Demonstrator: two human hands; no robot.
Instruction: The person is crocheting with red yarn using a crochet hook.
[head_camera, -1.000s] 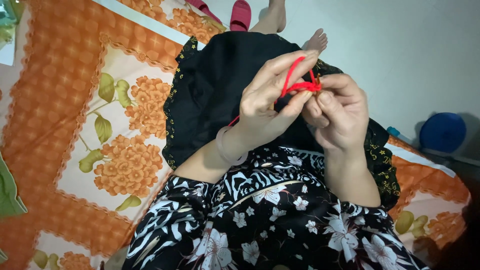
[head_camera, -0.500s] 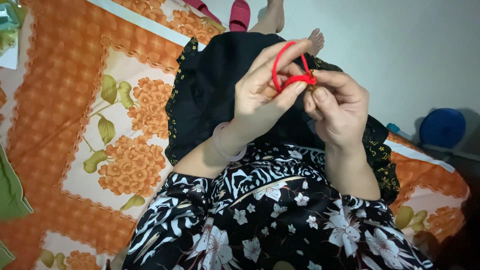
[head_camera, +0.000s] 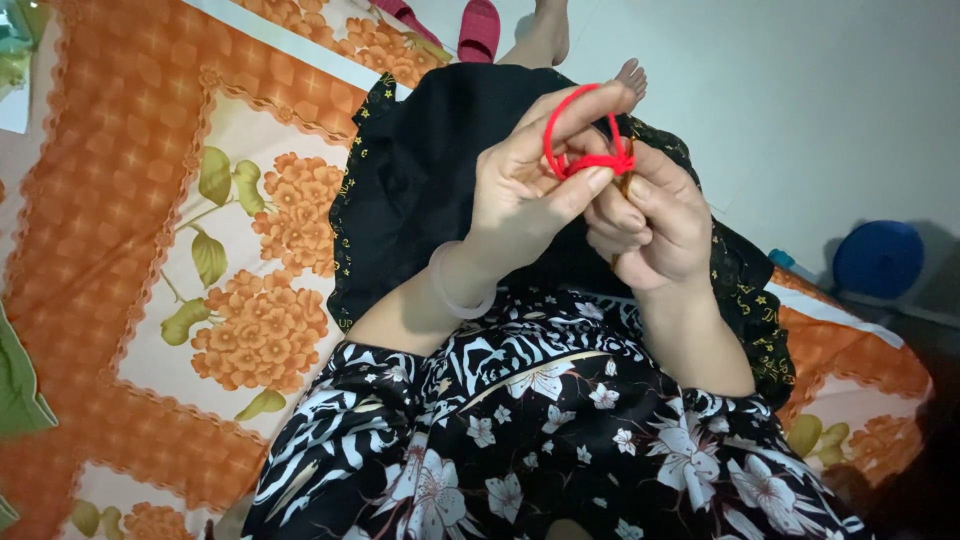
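- Nearest the camera lies the person's black-and-white floral dress (head_camera: 520, 450), filling the lower frame below the red cord.
- Just above the dress, a pale bangle (head_camera: 452, 296) circles the left wrist, below and left of the cord.
- The left hand (head_camera: 525, 190) is raised; its forefinger stretches up and right with the red cord (head_camera: 585, 135) looped over its tip, while thumb and middle finger pinch the cord where the strands cross.
- The right hand (head_camera: 650, 215) sits touching the left, just right of the cord; its fingers are curled and pressed together, thumb and forefinger nipping the knot end of the cord. A small brownish thing shows between those fingers, too hidden to name.
- Against the earlier pictures, the loop has opened wider and now stands as a clear ring over the forefinger, where a second ago the cord lay bunched between both hands; the hands have also risen a little.
- By that, the knotting or looping work looks to be in its middle: a loop is formed and held taut, not yet closed.
- Behind the cord spreads a black cloth (head_camera: 440, 170) with small gold marks along its edge, over the lap.
- Left of the cord lies an orange flowered sheet (head_camera: 150, 250).
- Beyond the cord, bare feet (head_camera: 630, 75) and a red slipper (head_camera: 480, 25) rest on the pale floor.
- Far right of the cord sits a blue round thing (head_camera: 880, 258).
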